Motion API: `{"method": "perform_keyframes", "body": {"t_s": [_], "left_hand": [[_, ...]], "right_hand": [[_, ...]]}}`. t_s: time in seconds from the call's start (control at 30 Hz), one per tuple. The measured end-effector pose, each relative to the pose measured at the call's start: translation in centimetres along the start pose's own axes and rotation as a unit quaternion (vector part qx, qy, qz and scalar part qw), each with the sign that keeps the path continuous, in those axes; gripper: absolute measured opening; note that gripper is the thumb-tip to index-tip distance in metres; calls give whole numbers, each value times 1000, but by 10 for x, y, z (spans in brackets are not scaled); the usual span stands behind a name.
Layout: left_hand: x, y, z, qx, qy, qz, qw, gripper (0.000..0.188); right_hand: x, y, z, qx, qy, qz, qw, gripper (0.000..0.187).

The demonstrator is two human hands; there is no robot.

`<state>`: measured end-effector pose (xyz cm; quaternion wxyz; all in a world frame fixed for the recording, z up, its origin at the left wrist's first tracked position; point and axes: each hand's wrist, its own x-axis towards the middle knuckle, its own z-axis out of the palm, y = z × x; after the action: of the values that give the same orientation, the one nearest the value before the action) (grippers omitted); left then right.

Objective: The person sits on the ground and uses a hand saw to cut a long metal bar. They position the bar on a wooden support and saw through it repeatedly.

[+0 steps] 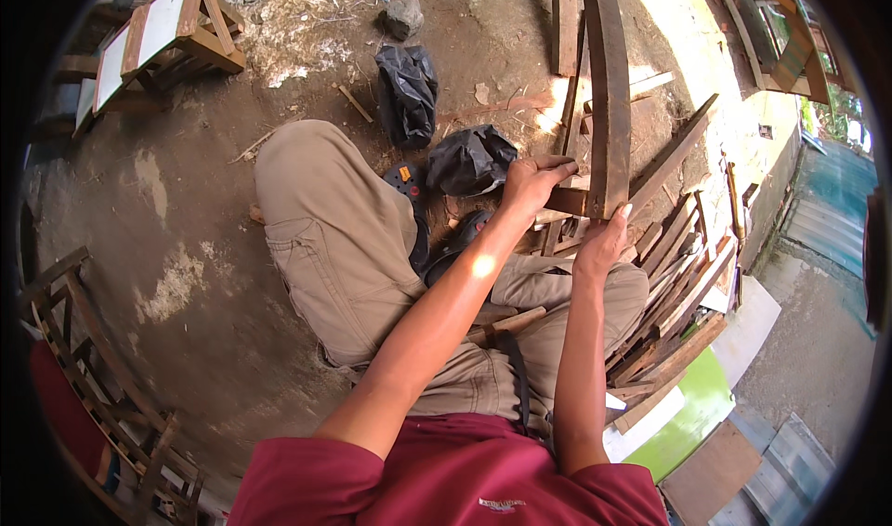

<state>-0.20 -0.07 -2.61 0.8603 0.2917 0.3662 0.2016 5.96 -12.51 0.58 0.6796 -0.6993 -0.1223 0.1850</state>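
A long, dark wooden plank (610,89) rises away from me, its near end in front of my right knee. My right hand (602,244) grips that near end from below, the thumb against its edge. To its left, my left hand (533,186) is closed on a short wooden block (568,200), which meets the plank's near end at an angle. Whether the two pieces are fastened together I cannot tell. Black plastic bags (472,160) lie just beyond my left hand, close to my shoes.
A heap of wood strips (676,275) lies along my right side, next to a green sheet (688,412). Another upright board (564,24) stands beyond my hands. Wooden frames stand at the far left (172,29) and near left (111,387). A stone (403,18) rests on the dirt floor.
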Motion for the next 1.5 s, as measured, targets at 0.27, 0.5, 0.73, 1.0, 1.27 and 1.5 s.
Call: {"method": "perform_keyframes", "body": {"t_s": [0.27, 0.5, 0.73, 1.0, 1.27, 1.5], "left_hand": [[15, 13, -20, 300, -57, 7, 952, 25], [9, 36, -18, 439, -49, 54, 896, 21], [14, 36, -7, 375, -133, 87, 913, 23], [26, 29, -18, 307, -267, 53, 912, 25], [23, 37, -11, 290, -282, 43, 913, 28], [23, 23, -5, 252, -275, 40, 927, 27]], "right_hand": [[0, 0, -3, -31, 19, 30, 999, 43], [1, 8, -11, -13, 26, 36, 999, 43], [0, 11, -14, -31, 23, 34, 999, 44], [-2, 4, -2, -26, 9, 15, 1000, 46], [-1, 2, 2, -12, 9, 10, 1000, 48], [1, 6, -3, -6, -16, -13, 1000, 48]]}}
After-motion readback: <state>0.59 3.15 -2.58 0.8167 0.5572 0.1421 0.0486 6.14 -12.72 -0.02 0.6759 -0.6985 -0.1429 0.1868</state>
